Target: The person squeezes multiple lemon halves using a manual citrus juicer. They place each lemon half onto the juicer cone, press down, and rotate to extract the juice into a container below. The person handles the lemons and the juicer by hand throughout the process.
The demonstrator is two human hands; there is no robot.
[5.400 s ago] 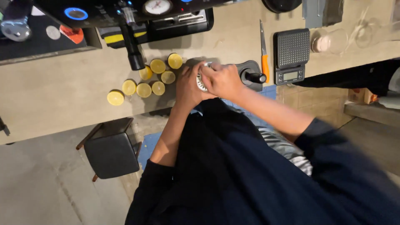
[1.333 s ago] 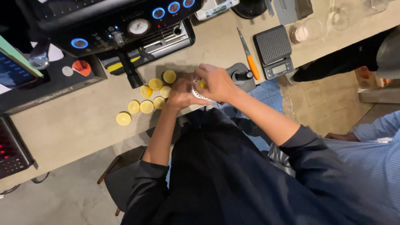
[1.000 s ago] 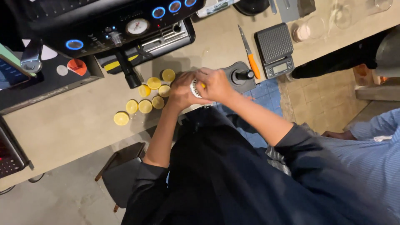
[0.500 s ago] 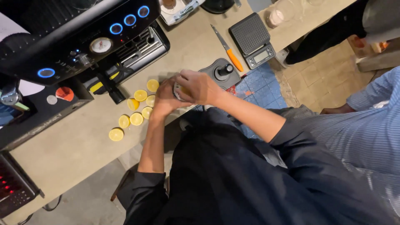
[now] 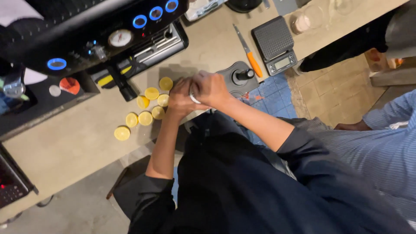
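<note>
1. Far left: a dark tray point(image 5: 52, 97) on the counter point(image 5: 65, 147) carries a red disc point(image 5: 69, 85) and a small white disc point(image 5: 54, 90). A dark device point(image 5: 11, 184) with red lights sits at the lower left edge.
2. Upper left: a black espresso machine point(image 5: 86, 39) with blue ring lights and a round gauge point(image 5: 120, 38). A black handle point(image 5: 121, 84) juts from it toward the counter.
3. Lemon halves point(image 5: 145, 108), seven counted, lie cut side up on the counter just below the machine, in a loose cluster running from lower left to upper right.
4. Left hand point(image 5: 181, 99) is curled closed, just right of the lemon halves, pressed against the right hand.
5. A small silver-white object point(image 5: 193, 93) shows between the two hands; most of it is hidden and its kind cannot be told. Both hands grip it above the counter edge.
6. Right hand point(image 5: 211, 89) is closed over the object from the right side, knuckles up.
7. A grey base with a black knob point(image 5: 240, 77) sits on the counter just right of the hands, apart from them.
8. An orange-handled knife point(image 5: 248, 51) lies diagonally beside a dark scale point(image 5: 275, 45) with a small display.
9. A glass jar point(image 5: 305, 21) stands near the top right.
10. Far right: another person's blue striped sleeve point(image 5: 381, 143), clear of the counter.
</note>
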